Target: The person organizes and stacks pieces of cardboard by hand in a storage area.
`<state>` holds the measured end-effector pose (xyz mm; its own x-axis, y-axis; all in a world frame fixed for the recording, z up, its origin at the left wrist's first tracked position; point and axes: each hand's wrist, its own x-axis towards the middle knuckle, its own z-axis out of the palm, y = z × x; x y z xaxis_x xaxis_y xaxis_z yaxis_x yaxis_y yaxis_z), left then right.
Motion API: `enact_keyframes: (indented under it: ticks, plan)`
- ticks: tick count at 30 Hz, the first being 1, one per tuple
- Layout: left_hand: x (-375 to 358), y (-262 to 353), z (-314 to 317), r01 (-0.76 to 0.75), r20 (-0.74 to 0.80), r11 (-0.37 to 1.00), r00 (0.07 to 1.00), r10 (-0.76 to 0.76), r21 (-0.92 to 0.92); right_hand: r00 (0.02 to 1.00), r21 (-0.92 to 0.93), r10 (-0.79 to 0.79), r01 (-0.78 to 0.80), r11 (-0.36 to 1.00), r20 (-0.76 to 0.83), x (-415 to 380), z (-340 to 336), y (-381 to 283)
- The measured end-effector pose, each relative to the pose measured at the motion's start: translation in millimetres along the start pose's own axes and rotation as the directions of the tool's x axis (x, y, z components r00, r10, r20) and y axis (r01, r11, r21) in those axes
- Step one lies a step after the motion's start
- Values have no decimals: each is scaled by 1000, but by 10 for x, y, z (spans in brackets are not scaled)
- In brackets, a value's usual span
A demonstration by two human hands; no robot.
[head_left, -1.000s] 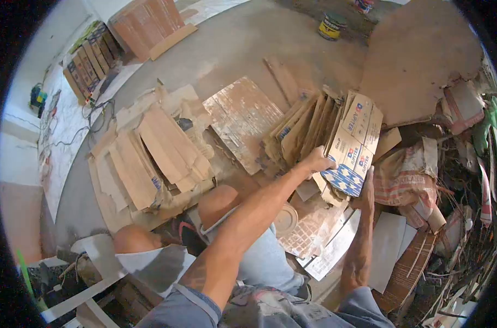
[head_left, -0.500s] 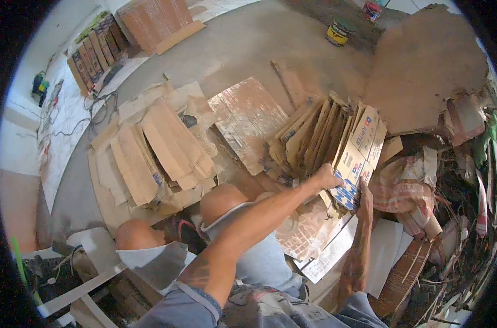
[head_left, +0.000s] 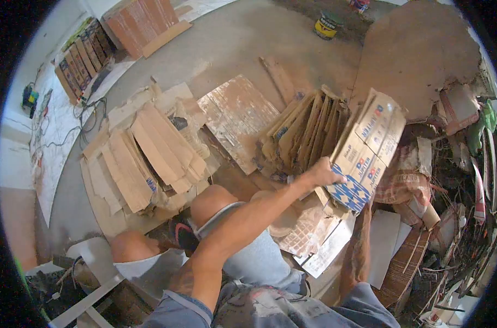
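Note:
A printed flattened cardboard box [head_left: 369, 145] with blue lettering is tilted up in front of me. My left hand [head_left: 324, 174] grips its lower left edge, thumb over the printed face. Behind its lower right corner, my right hand [head_left: 367, 206] holds it from the far side, with the fingers mostly hidden by the cardboard. Just left of it, a row of flattened cardboard boxes [head_left: 306, 131] leans together on edge. Farther left lies a pile of brown cardboard pieces [head_left: 158, 147].
A worn board [head_left: 238, 117] lies between the piles. At right are a heap of scrap strips [head_left: 451, 257], a crumpled red-and-white sack [head_left: 404, 183] and a large brown sheet [head_left: 418, 60]. A yellow-and-black bucket [head_left: 326, 26] stands on the floor beyond.
The printed box has swung away from the leaning row to the right, and its face has turned more toward me. My right hand has gone farther behind it. The view has shifted slightly.

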<state>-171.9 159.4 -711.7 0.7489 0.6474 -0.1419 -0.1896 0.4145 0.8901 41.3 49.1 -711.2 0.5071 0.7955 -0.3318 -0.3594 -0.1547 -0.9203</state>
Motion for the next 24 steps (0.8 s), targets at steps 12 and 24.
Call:
enact_keyframes:
  ticks: [12, 24]
  plan:
    - [-125, -58, -307, 67, -4, 979, 998, -69, -192, 993, 13, -95, 94, 995, 71, 81, 59, 16]
    - [-917, 1252, -1161, -212, -55, 972, 977, 208, -99, 994, -81, -43, 51, 995, 100, -474, 1905, -781]
